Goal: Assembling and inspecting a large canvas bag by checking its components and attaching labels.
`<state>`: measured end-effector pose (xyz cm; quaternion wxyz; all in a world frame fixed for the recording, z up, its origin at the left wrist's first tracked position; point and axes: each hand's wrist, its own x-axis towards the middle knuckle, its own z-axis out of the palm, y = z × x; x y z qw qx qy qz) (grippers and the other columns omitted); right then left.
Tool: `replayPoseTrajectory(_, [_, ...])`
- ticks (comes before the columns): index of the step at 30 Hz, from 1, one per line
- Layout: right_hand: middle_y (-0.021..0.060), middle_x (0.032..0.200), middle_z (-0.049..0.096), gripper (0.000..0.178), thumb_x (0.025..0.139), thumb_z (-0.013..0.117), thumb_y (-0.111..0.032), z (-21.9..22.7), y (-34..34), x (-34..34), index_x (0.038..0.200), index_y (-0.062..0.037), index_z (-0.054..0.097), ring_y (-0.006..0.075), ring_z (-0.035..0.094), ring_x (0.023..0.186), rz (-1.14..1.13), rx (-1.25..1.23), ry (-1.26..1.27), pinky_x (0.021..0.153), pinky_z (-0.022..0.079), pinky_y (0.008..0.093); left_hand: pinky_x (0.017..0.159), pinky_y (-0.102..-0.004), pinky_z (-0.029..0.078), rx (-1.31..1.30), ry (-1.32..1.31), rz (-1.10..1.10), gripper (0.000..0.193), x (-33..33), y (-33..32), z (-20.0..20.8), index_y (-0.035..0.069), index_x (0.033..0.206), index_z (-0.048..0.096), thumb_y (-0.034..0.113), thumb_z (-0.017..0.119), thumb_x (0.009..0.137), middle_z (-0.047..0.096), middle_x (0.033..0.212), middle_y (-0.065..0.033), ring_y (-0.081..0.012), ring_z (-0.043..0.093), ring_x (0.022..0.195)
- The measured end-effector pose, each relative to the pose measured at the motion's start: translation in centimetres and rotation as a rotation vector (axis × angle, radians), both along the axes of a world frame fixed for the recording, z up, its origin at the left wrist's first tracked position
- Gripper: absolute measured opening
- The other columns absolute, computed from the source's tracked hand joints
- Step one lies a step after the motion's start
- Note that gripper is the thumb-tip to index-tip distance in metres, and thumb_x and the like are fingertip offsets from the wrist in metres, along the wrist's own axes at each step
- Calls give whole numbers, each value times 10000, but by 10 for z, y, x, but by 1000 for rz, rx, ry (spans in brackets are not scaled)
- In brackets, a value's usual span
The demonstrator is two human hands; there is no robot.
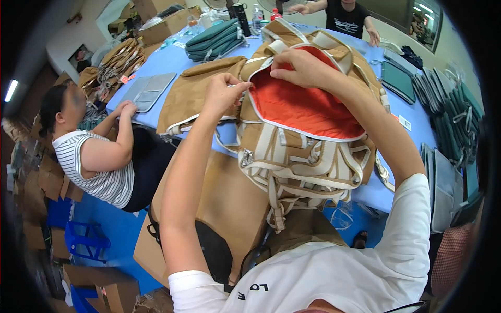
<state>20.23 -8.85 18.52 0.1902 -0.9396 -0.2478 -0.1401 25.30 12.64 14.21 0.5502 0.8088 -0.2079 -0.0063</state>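
Now, left hand [222,95]: pinches left rim [253,106] of tan backpack [300,143]
Right hand [301,68]: curls over red lining [308,107], hold unclear

From where I stand, the room is bright and the light is even. A long white glowing tube lamp [11,91] shines at the far left, and small white streaks of glare appear in the dark glass pane [429,31]. The tan canvas backpack [297,156] looks sharp, while brown cardboard boxes [44,180] appear dim and smeared. Straight edges bend toward the black, rounded border.
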Motion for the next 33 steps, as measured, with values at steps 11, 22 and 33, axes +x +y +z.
replayPoseTrajectory(11, [98,889,598,128,781,568,-83,-39,27,12,899,-34,566,274,554,893,3,38,-127,807,426,369,408,-210,422,-235,216,16,145,9,26,-17,21,852,563,153,608,810,612,706,-50,-88,556,536])
replayPoseTrajectory(22, [149,926,619,209,768,585,-120,-35,30,-8,951,-21,607,308,574,894,14,-80,65,805,440,382,553,-256,467,-208,-102,145,159,4,22,-34,11,879,549,28,604,731,590,798,-74,-123,579,681])
replayPoseTrajectory(33, [105,1019,589,467,917,412,-399,5,-26,-64,1214,-45,485,168,549,855,-6,158,633,780,448,302,711,-383,446,195,-721,-373,298,-125,-113,-59,-28,836,588,263,617,780,605,861,-181,-311,576,821])
